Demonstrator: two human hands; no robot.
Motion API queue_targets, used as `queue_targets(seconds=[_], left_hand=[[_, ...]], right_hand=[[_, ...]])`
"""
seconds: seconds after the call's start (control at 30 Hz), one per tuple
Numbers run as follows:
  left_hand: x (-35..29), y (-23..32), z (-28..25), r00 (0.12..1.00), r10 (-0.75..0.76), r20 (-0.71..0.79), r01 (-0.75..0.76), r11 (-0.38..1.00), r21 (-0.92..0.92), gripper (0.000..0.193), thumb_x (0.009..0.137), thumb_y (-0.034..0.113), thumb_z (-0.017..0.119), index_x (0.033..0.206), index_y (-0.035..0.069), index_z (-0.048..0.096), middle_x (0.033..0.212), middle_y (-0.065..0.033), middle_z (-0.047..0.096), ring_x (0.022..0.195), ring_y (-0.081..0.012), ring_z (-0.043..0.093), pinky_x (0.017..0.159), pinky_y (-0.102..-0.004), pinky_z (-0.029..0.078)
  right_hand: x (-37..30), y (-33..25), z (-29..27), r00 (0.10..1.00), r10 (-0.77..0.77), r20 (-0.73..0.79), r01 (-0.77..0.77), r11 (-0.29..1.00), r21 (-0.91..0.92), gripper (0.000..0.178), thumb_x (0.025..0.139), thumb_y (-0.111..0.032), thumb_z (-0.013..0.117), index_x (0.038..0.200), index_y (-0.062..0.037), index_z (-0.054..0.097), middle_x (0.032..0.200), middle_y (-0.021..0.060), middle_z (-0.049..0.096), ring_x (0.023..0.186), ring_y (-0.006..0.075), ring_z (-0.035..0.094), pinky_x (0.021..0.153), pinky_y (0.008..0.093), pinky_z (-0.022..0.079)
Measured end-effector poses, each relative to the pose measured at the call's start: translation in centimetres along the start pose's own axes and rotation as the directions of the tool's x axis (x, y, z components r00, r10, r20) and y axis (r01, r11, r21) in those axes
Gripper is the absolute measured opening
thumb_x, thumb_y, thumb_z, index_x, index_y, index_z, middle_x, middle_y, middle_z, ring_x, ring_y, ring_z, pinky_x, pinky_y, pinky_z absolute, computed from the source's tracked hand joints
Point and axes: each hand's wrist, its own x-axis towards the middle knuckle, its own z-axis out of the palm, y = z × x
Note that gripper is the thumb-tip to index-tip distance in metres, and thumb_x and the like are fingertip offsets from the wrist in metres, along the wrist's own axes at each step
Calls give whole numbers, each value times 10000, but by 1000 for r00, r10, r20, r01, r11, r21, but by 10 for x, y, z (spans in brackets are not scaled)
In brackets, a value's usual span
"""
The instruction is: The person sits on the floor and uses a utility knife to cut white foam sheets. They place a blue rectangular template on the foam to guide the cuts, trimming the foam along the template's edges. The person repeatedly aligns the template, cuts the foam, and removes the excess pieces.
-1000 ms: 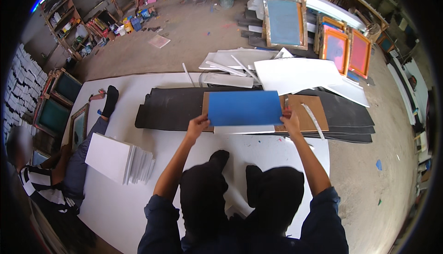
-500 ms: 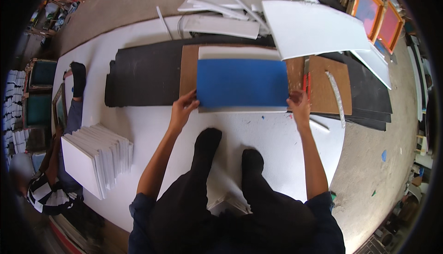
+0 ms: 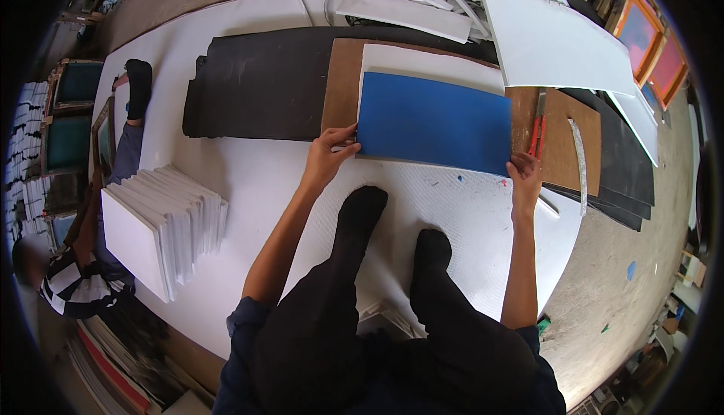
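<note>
A flat, plain blue sheet (image 3: 436, 122) lies over a slightly larger white sheet (image 3: 422, 60), which shows mostly along the far side. My left hand (image 3: 332, 151) pinches the blue sheet's near left corner, with thumb and fingers at the edge. At the near right corner, my right hand (image 3: 525, 175) has its fingers closed on the edge. Beneath both sheets is a brown board (image 3: 343, 75), resting on long black sheets (image 3: 260, 83). A red-handled cutting tool (image 3: 539, 124) lies on the board just beyond my right hand.
White board offcuts (image 3: 403, 15) and a large white panel (image 3: 558, 41) lie at the far side. A stack of white panels (image 3: 136, 234) stands at left, near another person's leg (image 3: 130, 151). A pale curved strip (image 3: 579, 162) rests at right. Orange frames (image 3: 641, 34) stand far right.
The scene has shifted right and tilted in the view. More of the white sheet shows beyond the blue sheet's far edge. Both hands remain at the same corners.
</note>
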Motion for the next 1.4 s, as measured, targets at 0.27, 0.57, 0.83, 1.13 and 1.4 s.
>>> queue_targets(seconds=[0.27,0.57,0.83,1.13,1.4], left_hand=[[-6,-2,-1,1000,24,-8,-24,999,25,380,774,44,639,1149,40,575,1009,-69,571,864,-113,579,790,-245,461],[-7,-2,0,999,35,14,-36,996,85,367,784,31,618,1148,34,576,980,-65,563,894,-139,585,811,-253,444],[-6,8,0,999,-17,48,11,993,120,377,792,43,602,1167,38,563,992,-67,559,913,-154,586,838,-275,441],[-5,5,2,998,-46,36,44,997,69,373,786,41,609,1157,44,574,983,-69,568,883,-137,579,824,-270,455],[-7,8,2,1000,-1,7,0,986,169,363,793,43,611,1154,59,579,960,-55,571,873,-128,584,804,-266,461]], right_hand=[[1,6,1,1000,-23,3,23,1000,5,333,799,-88,603,1109,-34,497,1037,125,602,999,210,567,893,328,425],[4,4,0,994,-110,3,110,994,-15,297,765,-2,609,1046,-5,512,987,133,619,936,208,600,826,308,466],[8,-4,-3,997,-71,25,72,996,-47,251,767,-16,608,1006,-13,529,918,124,643,859,204,635,748,304,499],[15,-6,0,996,-93,-4,92,988,-120,217,765,-8,604,974,-20,548,918,112,641,876,213,633,771,306,495],[21,-12,1,995,-99,19,101,989,-107,215,762,4,601,970,-8,545,911,105,642,863,205,633,756,301,502]])
